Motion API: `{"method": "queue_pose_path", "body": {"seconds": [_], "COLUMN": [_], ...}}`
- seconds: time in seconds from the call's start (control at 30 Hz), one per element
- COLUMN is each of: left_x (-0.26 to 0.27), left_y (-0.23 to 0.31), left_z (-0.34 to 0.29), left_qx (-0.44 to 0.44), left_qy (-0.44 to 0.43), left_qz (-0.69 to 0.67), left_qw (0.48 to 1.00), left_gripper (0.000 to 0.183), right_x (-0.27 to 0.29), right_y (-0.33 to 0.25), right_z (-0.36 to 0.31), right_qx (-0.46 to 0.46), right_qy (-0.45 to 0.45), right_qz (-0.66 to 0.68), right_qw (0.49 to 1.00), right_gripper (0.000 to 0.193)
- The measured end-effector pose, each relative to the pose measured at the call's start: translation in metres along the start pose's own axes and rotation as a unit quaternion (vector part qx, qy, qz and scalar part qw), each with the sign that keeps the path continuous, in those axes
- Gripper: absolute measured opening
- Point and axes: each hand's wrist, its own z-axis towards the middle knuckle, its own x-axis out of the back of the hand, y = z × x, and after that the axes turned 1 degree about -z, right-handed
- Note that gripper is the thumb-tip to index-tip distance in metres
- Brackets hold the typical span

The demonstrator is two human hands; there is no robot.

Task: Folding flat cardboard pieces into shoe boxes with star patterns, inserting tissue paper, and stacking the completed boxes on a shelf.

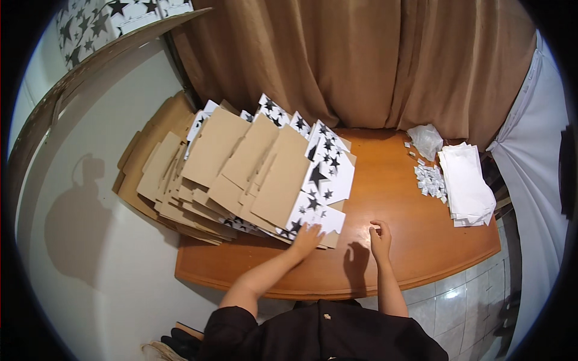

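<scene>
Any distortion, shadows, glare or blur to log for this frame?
Head view: black corners, and the shelf looks bowed near the rim; head view: a large shadow falls on the left wall, and the right hand casts one on the table; head view: glare spots the floor; head view: star prints remain distinct.

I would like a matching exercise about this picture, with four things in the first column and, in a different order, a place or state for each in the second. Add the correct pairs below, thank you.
Column 1
1. Left hand
2. Right hand
3. Stack of white paper sheets
4. Crumpled clear plastic bag

Column 2
A. At the back of the orange-brown wooden table, near the brown fabric curtain
B. On a white cardboard sheet with black stars
C. Along the table's right end
D. Raised above the table, fingers curled

Pairs: 1-B, 2-D, 3-C, 4-A
</scene>
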Motion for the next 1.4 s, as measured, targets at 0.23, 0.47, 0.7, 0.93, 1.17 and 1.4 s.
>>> {"method": "queue_pose_path", "body": {"seconds": [0.23,0.47,0.7,0.93,1.17,1.4], "left_x": [0.027,0.065,0.191,0.238,0.224,0.228], "left_y": [-0.022,0.007,0.023,0.034,0.033,0.058], "left_z": [0.004,0.007,0.056,0.072,0.084,0.109], "left_qx": [-0.106,-0.096,0.016,0.353,0.318,0.211], "left_qy": [0.013,0.125,0.349,0.512,0.528,0.548], "left_qz": [-0.109,-0.095,-0.131,-0.364,-0.617,-0.684], "left_qw": [0.988,0.983,0.928,0.693,0.49,0.433], "left_gripper": [0.017,0.021,0.013,0.023,0.027,0.026], "right_x": [0.059,0.096,0.125,0.152,0.212,0.251], "right_y": [0.031,0.049,0.059,0.055,0.048,0.014], "right_z": [0.036,0.066,0.088,0.1,0.136,0.137], "right_qx": [-0.026,-0.016,-0.016,-0.138,-0.264,-0.215], "right_qy": [-0.043,-0.089,-0.089,0.01,-0.06,-0.031], "right_qz": [0.047,0.059,0.086,0.162,0.246,0.355], "right_qw": [0.998,0.994,0.992,0.977,0.931,0.909], "right_gripper": [0.017,0.017,0.021,0.052,0.088,0.084]}}
